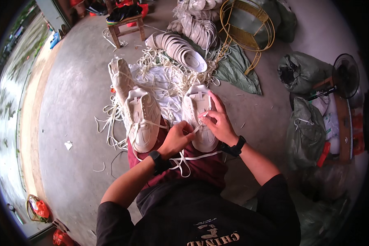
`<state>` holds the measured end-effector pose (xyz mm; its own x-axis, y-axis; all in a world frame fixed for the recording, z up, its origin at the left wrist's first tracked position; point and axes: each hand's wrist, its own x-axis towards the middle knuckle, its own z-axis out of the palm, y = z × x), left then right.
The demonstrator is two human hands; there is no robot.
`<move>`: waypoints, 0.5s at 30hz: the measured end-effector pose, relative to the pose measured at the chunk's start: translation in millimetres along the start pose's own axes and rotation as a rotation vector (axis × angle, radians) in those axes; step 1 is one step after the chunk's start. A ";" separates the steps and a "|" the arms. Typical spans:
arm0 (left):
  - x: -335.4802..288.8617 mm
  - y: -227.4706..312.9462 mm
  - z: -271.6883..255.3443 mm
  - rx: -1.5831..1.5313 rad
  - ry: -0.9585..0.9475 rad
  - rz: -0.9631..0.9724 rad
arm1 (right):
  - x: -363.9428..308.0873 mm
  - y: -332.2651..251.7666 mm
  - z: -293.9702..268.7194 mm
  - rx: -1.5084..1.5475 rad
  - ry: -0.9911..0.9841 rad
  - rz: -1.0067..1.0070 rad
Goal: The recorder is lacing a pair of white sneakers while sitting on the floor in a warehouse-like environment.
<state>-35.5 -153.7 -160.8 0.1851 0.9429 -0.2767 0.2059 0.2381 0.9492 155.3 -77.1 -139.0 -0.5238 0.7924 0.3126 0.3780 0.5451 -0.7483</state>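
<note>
A white sneaker (206, 142) rests on my right thigh, its toe toward me. My left hand (177, 138) is closed at the left side of its toe, with a white shoelace (199, 157) pinched in the fingertips. Over the shoe's lacing area, my right hand (223, 124) pinches the lace between thumb and fingers, one finger stretched along the shoe's side. Loose lace trails below the shoe across my lap. Another white sneaker (144, 140), with lace across its front, sits on my left thigh. Beyond it are more pale shoes (120, 74).
Loose laces (151, 61) lie heaped on white cloth ahead. Stacked shoe uppers (178, 49), a green sheet (238, 69) and a yellow round frame (270, 35) are behind. A wooden stool (127, 28) stands far left; sacks (305, 135) and a fan (345, 76) are at right.
</note>
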 end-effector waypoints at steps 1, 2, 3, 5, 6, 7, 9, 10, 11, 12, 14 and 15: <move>0.8 -1.6 2.1 -0.037 0.056 -0.004 | -0.1 0.2 0.6 0.005 0.001 -0.003; 1.5 -2.2 3.0 -0.074 0.110 -0.007 | -0.1 0.3 1.1 0.005 0.001 -0.002; 3.4 -3.0 2.3 -0.075 0.110 -0.008 | 0.0 0.5 1.5 0.004 0.004 -0.004; 7.7 -4.5 -1.2 -0.133 0.019 -0.164 | 0.8 0.2 2.2 0.004 0.005 -0.007; 11.2 -14.5 -0.6 -0.204 -0.005 -0.121 | 1.6 -0.6 2.3 0.004 0.006 -0.011; 13.0 -20.0 -1.3 -0.205 -0.004 -0.122 | 2.3 -1.4 2.3 0.004 0.006 -0.015; 14.5 -23.3 -2.9 -0.396 -0.047 -0.172 | 2.8 -1.9 2.4 0.009 0.005 -0.013; 14.6 -24.9 -3.6 -0.397 -0.046 -0.173 | 3.0 -2.4 2.5 0.013 0.005 -0.013; 13.5 -19.6 -5.1 -0.316 -0.081 -0.173 | 2.7 -2.6 2.0 0.013 0.004 -0.011; 12.6 -14.2 -6.7 -0.236 -0.115 -0.172 | 2.4 -2.8 1.6 0.006 -0.002 -0.008; 11.1 -5.5 -11.4 -0.224 -0.126 -0.195 | 2.2 -3.5 1.4 0.000 -0.009 -0.006; 11.2 -3.3 -13.2 -0.211 -0.136 -0.217 | 2.4 -4.1 1.6 -0.001 -0.011 -0.005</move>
<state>-46.8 -140.8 -165.0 0.2879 0.8286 -0.4801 0.0535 0.4866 0.8720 151.3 -77.9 -136.2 -0.5339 0.7868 0.3096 0.3764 0.5491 -0.7462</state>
